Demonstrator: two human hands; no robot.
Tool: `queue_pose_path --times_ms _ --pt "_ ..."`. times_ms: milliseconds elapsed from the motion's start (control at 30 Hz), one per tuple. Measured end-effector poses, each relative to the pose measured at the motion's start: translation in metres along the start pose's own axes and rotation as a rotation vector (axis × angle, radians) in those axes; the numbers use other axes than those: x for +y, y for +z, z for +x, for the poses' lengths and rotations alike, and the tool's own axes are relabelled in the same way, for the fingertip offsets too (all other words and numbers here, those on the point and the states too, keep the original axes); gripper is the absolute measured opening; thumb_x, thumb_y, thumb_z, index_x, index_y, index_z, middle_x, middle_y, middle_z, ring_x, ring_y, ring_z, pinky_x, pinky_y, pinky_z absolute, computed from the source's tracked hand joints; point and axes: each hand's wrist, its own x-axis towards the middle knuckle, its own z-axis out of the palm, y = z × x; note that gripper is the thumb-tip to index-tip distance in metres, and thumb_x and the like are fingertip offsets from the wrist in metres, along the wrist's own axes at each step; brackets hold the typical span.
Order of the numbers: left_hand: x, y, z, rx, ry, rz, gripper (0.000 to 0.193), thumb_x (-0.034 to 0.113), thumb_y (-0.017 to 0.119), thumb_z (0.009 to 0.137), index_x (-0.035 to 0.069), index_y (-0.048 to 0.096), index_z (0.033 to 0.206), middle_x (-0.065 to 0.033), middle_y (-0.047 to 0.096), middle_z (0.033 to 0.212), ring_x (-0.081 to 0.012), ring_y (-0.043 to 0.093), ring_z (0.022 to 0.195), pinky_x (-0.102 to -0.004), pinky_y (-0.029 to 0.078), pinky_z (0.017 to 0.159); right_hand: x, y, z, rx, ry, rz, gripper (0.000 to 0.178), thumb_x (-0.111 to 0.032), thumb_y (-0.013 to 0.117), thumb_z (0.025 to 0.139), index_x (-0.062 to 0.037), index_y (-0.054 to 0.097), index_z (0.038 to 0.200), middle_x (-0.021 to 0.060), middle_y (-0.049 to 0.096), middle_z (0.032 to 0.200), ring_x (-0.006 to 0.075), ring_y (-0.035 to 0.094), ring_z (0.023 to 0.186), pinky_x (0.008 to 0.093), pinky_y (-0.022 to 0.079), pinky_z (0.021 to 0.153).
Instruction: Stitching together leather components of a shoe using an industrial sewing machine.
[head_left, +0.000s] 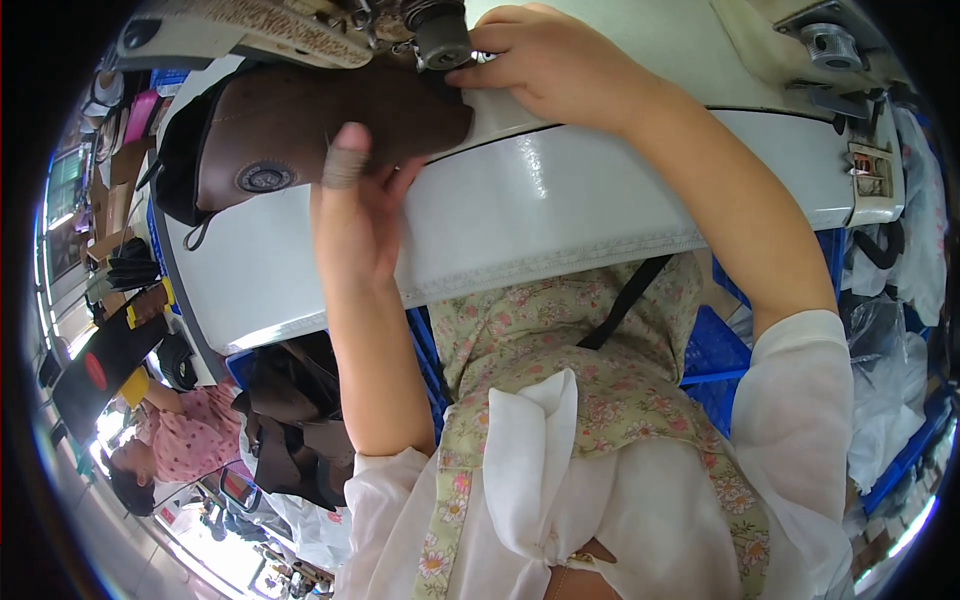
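Note:
A brown leather piece with a round dark emblem and black edging lies on the white sewing machine table, its far right edge under the head of a sewing machine. My left hand grips the near edge of the leather, thumb on top and fingers partly hidden beneath; the thumb is wrapped in tape. Beside the needle area, my right hand has its fingers bent and pinched at the leather's dark far right corner. The machine head hides the exact stitching spot.
A handwheel-like metal part stands at the table's far right. Blue crates and clear plastic bags are below on the right. Dark leather pieces are piled at lower left. Another person in pink works farther left.

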Motion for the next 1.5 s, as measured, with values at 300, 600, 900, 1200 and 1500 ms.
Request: queue_pose_path --times_ms 300,600,900,1200,1500 --pt "0.005 -0.018 -0.006 0.148 0.085 0.544 0.063 0.033 0.083 0.081 -0.003 0.055 0.124 -0.013 0.068 0.102 -0.0217 0.069 0.074 -0.0303 0.055 0.057 -0.001 0.002 0.002 0.017 -0.014 0.004 0.025 -0.013 0.06 0.081 -0.0128 0.076 0.1 0.0046 0.069 0.106 0.0259 0.061 0.101 0.0396 0.051 0.086" --pt "0.007 -0.016 -0.009 0.152 0.049 0.603 0.059 0.034 0.085 0.079 -0.007 0.058 0.112 -0.0129 0.067 0.087 -0.0212 0.067 0.059 -0.0277 0.052 0.053 -0.004 0.002 0.0 0.007 0.015 -0.01 0.02 -0.016 0.061 0.085 -0.013 0.077 0.097 0.0037 0.069 0.105 0.0249 0.061 0.102 0.0398 0.05 0.086" --pt "0.007 -0.025 -0.012 0.061 0.056 0.574 0.054 0.031 0.08 0.085 -0.009 0.056 0.113 -0.0142 0.066 0.088 -0.0229 0.068 0.067 -0.0305 0.054 0.059 -0.006 0.001 0.001 -0.011 0.043 -0.016 0.019 -0.021 0.061 0.089 -0.012 0.077 0.093 0.003 0.069 0.104 0.0248 0.061 0.101 0.0397 0.05 0.085" --pt "0.001 -0.015 -0.022 0.175 0.121 0.6 0.038 0.022 0.076 0.089 -0.006 0.06 0.108 -0.0113 0.068 0.086 -0.0171 0.063 0.056 -0.0284 0.047 0.049 -0.004 0.001 0.0 0.016 0.008 -0.006 0.019 -0.017 0.061 0.086 -0.0122 0.076 0.097 0.0033 0.068 0.104 0.0243 0.061 0.1 0.0391 0.05 0.085" --pt "0.007 -0.016 -0.02 0.126 0.015 0.65 0.049 0.03 0.079 0.086 -0.007 0.057 0.111 -0.015 0.068 0.082 -0.0194 0.066 0.059 -0.0276 0.05 0.053 -0.004 0.0 0.0 0.021 -0.003 -0.019 0.019 -0.016 0.062 0.085 -0.0107 0.076 0.096 0.0043 0.069 0.104 0.025 0.061 0.099 0.0395 0.05 0.084"
